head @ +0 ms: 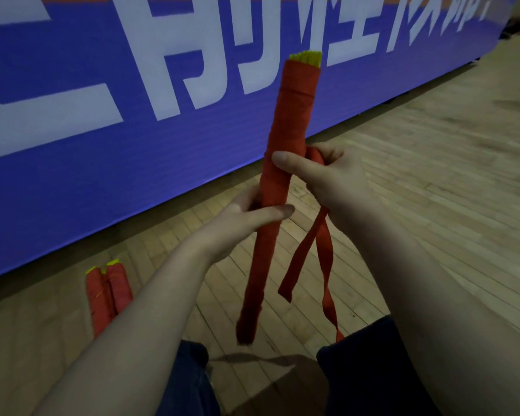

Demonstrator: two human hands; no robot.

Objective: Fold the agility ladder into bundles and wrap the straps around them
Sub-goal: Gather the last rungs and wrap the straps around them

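A long bundle (285, 121) of yellow ladder rungs stands nearly upright in front of me, wound in red strap, with yellow rung ends showing at its top. My left hand (252, 211) grips the bundle around its middle. My right hand (321, 172) pinches the loose red strap (312, 247) right beside the bundle, thumb pressed against the wrapped side. Two strap tails hang down from that hand toward my knees.
Two wrapped red bundles (108, 292) with yellow ends lie side by side on the wooden floor (433, 175) at lower left. A long blue banner (132, 130) with white lettering runs along the floor behind. My dark-trousered knees are at the bottom.
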